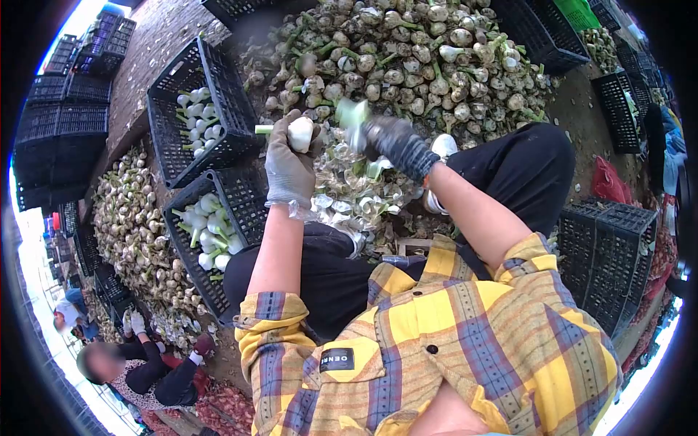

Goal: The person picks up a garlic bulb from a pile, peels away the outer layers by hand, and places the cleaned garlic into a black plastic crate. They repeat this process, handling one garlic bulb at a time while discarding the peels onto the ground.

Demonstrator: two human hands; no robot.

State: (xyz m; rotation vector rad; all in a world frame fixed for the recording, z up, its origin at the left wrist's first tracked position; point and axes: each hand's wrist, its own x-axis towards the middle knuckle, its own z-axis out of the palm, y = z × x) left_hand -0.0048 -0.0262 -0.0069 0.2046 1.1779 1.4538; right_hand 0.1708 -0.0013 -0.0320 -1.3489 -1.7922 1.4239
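Note:
My left hand [289, 163], in a light grey work glove, is closed around a white garlic bulb [300, 135]. The bulb's cut green stem sticks out to the left. To its right is my right hand [392, 142] in a dark striped glove, smeared by motion, its fingers closed. A blurred pale green piece [352, 115] shows at those fingers; I cannot make out its kind. Below and between the hands lie scattered garlic skins [363, 196]. Just beyond them rises a heap of unpeeled garlic bulbs [407, 62].
Two black crates at left, an upper crate [236, 109] and a lower crate [243, 200], hold clean white bulbs. Another garlic pile [138, 225] lies past them. Stacked crates [607, 251] stand at right. A seated person [156, 378] is at lower left. A red bag [611, 182] lies right.

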